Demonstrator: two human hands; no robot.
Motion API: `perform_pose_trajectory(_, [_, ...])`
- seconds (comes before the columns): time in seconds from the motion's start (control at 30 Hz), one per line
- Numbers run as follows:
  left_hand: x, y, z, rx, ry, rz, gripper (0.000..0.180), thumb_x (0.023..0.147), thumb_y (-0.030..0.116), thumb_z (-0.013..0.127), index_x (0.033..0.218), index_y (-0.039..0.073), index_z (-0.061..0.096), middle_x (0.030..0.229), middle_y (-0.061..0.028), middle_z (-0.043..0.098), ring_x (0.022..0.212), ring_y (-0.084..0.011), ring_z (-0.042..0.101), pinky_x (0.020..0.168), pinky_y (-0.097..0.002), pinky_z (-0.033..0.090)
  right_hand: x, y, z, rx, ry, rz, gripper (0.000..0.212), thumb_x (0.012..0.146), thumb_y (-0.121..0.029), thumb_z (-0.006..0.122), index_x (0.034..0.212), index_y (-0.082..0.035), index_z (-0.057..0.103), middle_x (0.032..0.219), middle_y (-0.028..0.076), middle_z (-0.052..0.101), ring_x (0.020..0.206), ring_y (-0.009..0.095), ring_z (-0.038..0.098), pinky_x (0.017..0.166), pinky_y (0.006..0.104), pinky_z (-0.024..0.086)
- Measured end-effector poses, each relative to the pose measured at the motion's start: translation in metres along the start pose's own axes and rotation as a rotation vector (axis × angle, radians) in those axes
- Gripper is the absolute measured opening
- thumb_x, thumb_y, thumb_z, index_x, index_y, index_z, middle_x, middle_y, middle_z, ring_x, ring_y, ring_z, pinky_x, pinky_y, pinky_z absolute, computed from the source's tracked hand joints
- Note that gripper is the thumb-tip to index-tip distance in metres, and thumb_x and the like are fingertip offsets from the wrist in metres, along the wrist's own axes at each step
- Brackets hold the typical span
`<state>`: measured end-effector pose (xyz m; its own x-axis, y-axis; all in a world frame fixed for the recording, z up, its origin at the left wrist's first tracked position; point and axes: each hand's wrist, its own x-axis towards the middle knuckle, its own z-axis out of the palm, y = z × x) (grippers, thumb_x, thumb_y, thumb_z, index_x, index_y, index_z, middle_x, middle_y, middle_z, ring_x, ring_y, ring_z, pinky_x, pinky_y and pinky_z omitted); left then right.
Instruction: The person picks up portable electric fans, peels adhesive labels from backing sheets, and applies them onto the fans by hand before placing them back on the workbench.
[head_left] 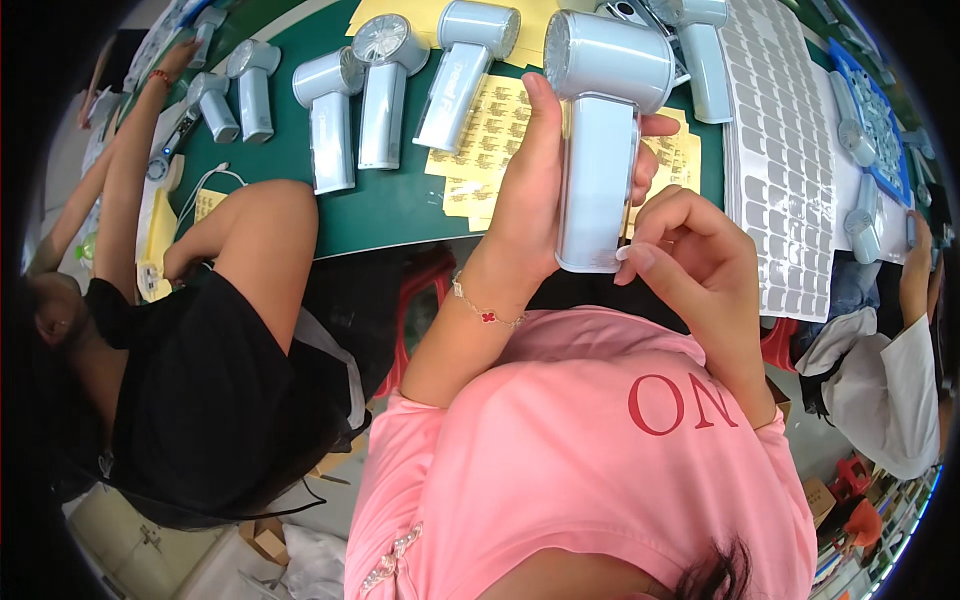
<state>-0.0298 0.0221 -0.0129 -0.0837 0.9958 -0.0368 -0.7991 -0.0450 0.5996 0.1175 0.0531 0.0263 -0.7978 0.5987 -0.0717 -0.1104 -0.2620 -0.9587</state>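
Upright in my left hand [535, 190] is a pale blue handheld fan [605, 160], its round head at the top and its handle downward. My left thumb lies along one side of the handle and the fingers wrap round behind it. At the lower right corner of the handle is my right hand [690, 245], thumb and forefinger pinched together. A tiny whitish bit shows at those fingertips; whether it is a sticker or a fingernail I cannot tell.
Several similar fans [382, 110] lie on the green table [400, 215], some over yellow printed sheets [490, 130]. A sheet of grey labels [780, 180] is at the right, beyond it a blue tray [870, 120]. Co-workers sit on both sides, one in a black shirt [200, 400] close at left.
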Motion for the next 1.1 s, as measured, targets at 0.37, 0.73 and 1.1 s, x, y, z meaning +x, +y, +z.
perform_pose_trajectory(0.37, [-0.004,0.0,0.006,0.024,-0.074,-0.023,0.083,0.084,0.068,0.017,0.108,-0.003,0.052,0.073,-0.0062,0.055,0.062,-0.0102,0.053,0.053,-0.0236,0.046,-0.004,-0.006,0.005,-0.121,-0.002,0.04,0.008,0.081,0.003,0.057,0.085,0.002,0.051,0.08,0.003,0.053,0.072,0.007,0.052,0.065,0.0216,0.049])
perform_pose_trajectory(0.73, [-0.007,0.0,0.009,-0.038,-0.03,-0.041,0.087,0.082,0.07,0.016,0.107,-0.005,0.051,0.071,-0.005,0.055,0.058,-0.0104,0.053,0.051,-0.0228,0.045,-0.005,-0.007,0.007,-0.114,-0.004,0.047,0.007,0.081,0.002,0.057,0.085,0.002,0.051,0.08,0.003,0.054,0.073,0.006,0.051,0.063,0.0212,0.05])
perform_pose_trajectory(1.1, [-0.01,-0.001,0.006,-0.045,-0.023,-0.043,0.088,0.082,0.071,0.017,0.108,-0.006,0.05,0.07,-0.0061,0.054,0.058,-0.011,0.052,0.051,-0.0228,0.045,-0.006,-0.006,0.011,-0.126,0.044,0.087,0.007,0.081,0.002,0.057,0.084,0.001,0.051,0.079,0.002,0.053,0.071,0.006,0.051,0.062,0.0204,0.05])
